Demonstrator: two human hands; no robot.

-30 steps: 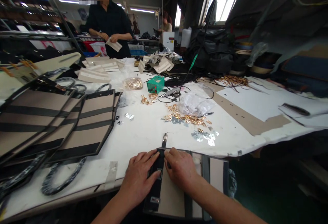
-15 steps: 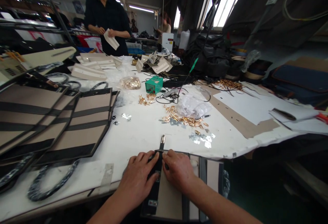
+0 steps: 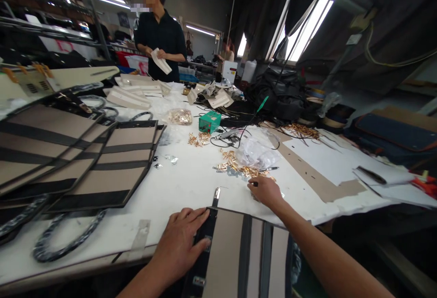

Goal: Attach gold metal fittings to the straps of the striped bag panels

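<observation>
My left hand (image 3: 182,239) lies flat on the black edge band of a beige-and-black bag panel (image 3: 227,248), fingers stretched and thumb apart. The panel hangs over the table's near edge. From its top a short black strap with a shiny metal end piece (image 3: 216,194) points away from me. To the right, my right hand (image 3: 266,191) is down at the small metal parts, thumb and fingers curled together; what they pinch is hidden. Just beyond it lie gold-coloured metal fittings (image 3: 230,165), with thin silver plates (image 3: 234,172) among them.
Stacked bag panels (image 3: 119,161) with rope-like handles cover the left side. A green box (image 3: 209,122), a corded tool (image 3: 227,135) and a clear plastic bag (image 3: 257,152) lie ahead. Across the table a person (image 3: 160,38) holds a pale piece. White sheets (image 3: 317,159) lie right.
My right hand has left the panel's top edge and moved right and forward to the metal parts. My left hand stays on the panel. The camera view has shifted slightly.
</observation>
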